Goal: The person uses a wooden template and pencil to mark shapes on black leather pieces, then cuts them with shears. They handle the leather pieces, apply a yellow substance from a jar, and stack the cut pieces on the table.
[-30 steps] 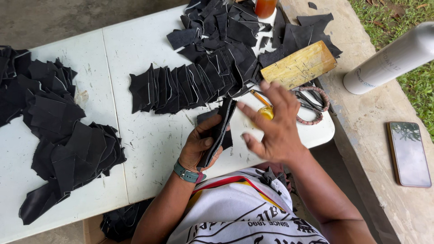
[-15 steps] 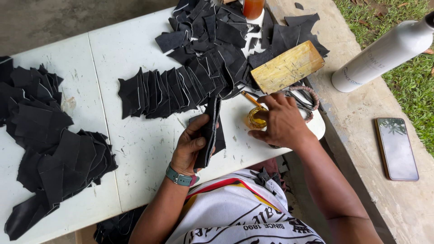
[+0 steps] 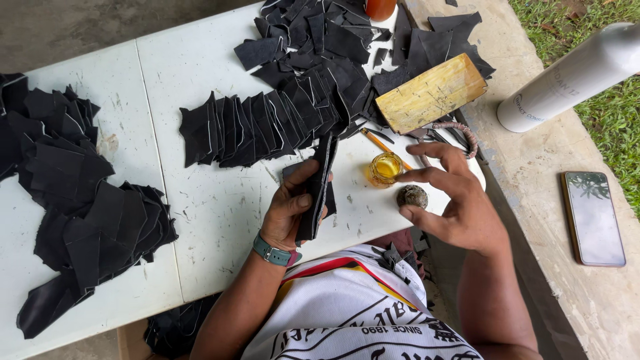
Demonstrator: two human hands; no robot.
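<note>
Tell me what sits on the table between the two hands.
In the head view, between the left hand, which grips a black leather piece, and the right hand, stands a small yellow glass jar. A round dark lid lies by the right fingertips.

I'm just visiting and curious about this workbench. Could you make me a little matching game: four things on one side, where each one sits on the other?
Things:
1. black leather strip
2. small glass jar
3. wooden block
4. phone

Places:
A. on the concrete ledge beside the grass
B. gripped upright in the left hand
C. on the white table, lying over black pieces
D. just beyond the right hand, holding yellow liquid

Pairs: 1-B, 2-D, 3-C, 4-A
</note>
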